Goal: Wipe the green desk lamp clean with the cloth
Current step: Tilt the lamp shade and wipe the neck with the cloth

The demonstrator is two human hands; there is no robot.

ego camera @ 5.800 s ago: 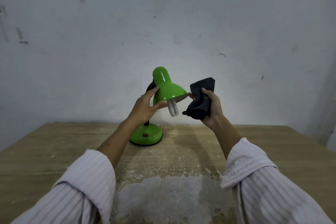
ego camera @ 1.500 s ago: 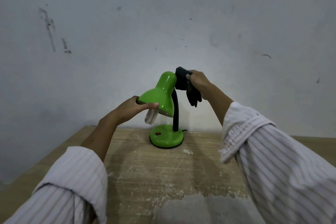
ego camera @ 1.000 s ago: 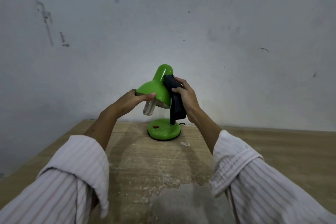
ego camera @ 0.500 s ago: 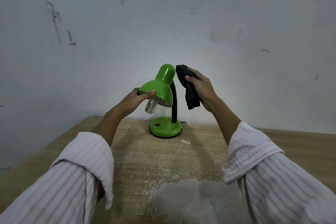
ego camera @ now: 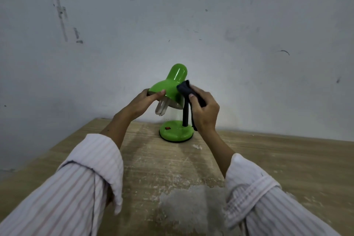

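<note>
The green desk lamp (ego camera: 172, 80) stands at the back of the wooden table, its shade tilted down to the left with a white bulb (ego camera: 162, 107) poking out. My left hand (ego camera: 142, 102) grips the shade's left rim, thumb on top. My right hand (ego camera: 204, 110) holds a dark cloth (ego camera: 184, 88) and presses it against the right side of the shade. The black neck (ego camera: 185, 115) rises from the round green base (ego camera: 177, 133), partly hidden behind my right hand.
The wooden table (ego camera: 277, 163) has a worn, pale scuffed patch (ego camera: 191, 203) near me. A stained white wall (ego camera: 249, 44) stands directly behind the lamp. The table's left edge runs diagonally at the left.
My right hand has brought the cloth down from beside the lamp's top onto the right side of the shade. My left hand keeps its hold on the rim.
</note>
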